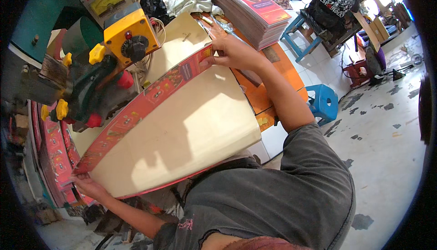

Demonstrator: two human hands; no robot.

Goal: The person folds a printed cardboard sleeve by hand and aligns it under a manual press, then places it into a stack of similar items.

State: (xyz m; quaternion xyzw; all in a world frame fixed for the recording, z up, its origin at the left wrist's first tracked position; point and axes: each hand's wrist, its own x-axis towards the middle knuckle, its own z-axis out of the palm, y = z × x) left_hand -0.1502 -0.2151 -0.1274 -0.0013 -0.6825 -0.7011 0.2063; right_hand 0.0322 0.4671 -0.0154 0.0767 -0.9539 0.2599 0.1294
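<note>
A large sheet, cream on one face and red-printed on the other, stretches across in front of me. Along its far side stands a long red printed strip [157, 91], bowed, with the cream face [218, 113] spread out on my side of it. My right hand [234, 53] pinches the strip's far right end between thumb and fingers. At the near left end my left hand [90, 187] grips the strip's other corner, its fingertips partly hidden by the sheet. More cream surface [182, 38] lies beyond the strip, beside the machine.
A machine with a yellow control box [129, 36], a black dial and red rounded parts [125, 80] stands close behind the strip. A tall stack of red printed sheets [255, 9] rests on the orange table [284, 70]. More red printed sheets [57, 159] lie left. A blue stool [324, 101] stands right.
</note>
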